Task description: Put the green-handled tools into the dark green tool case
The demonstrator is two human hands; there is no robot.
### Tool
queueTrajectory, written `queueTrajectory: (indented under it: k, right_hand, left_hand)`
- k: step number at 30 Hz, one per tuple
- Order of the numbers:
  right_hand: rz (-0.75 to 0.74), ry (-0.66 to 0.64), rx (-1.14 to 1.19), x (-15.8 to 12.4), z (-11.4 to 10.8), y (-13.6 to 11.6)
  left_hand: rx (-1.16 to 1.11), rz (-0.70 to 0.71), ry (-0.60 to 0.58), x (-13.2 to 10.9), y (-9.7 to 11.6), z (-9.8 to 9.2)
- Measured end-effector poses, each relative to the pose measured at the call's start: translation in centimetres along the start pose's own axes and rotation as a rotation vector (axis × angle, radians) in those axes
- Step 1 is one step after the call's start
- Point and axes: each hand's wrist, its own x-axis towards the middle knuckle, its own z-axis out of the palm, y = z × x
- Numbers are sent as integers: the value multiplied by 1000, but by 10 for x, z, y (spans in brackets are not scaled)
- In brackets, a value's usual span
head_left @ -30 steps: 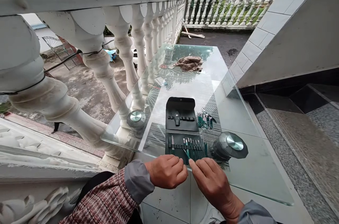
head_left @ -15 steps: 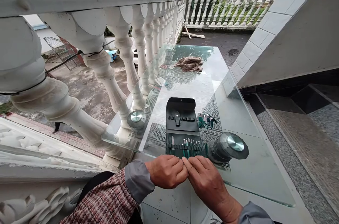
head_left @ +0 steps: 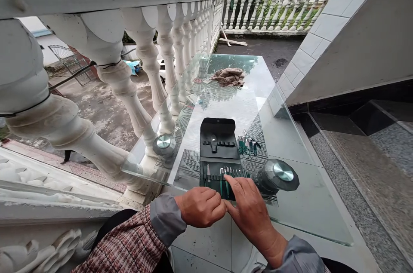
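Observation:
A black leather tool case (head_left: 217,139) lies open on the glass tabletop (head_left: 300,208), with a row of slim green-handled metal tools (head_left: 226,177) in its lower flap. My right hand (head_left: 250,210) rests its spread fingers on that flap, the forefinger against a green handle. My left hand (head_left: 201,207) sits curled just below the case, fingers closed, with nothing visible in them. Beside the case lie loose green-handled clippers and scissors (head_left: 247,146). A heavy metal-capped glass clamp (head_left: 275,177) stands right of my right hand.
A matching clamp (head_left: 164,144) stands by the white stone balustrade (head_left: 129,88) on the left. A brown cloth (head_left: 228,77) lies at the far end of the glass. A tiled wall (head_left: 322,49) rises on the right, and the glass edge overhangs its stand.
My right hand has moved apart from my left and onto the case's lower flap. A green-handled tool that lay slanted now sits in the row. The view has shifted slightly.

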Motion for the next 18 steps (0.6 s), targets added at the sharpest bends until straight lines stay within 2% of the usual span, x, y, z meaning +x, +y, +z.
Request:
queueTrajectory:
  k: [3,5,9,11,14,18]
  right_hand:
    - [13,-4,60,0,-5,6]
    - [49,39,102,0,-13,14]
    - [249,198,127,-2,-31,38]
    - [343,226,127,-4,-36,51]
    - [405,184,126,-11,-38,65]
    - [324,86,104,-19,-30,66]
  left_hand:
    - [1,45,74,-2,1,1]
    - [0,49,107,-2,2,3]
    - [27,62,118,-1,3,6]
    - [42,64,116,0,2,6]
    - [45,63,95,1,1,4]
    - [26,62,92,2,0,3]
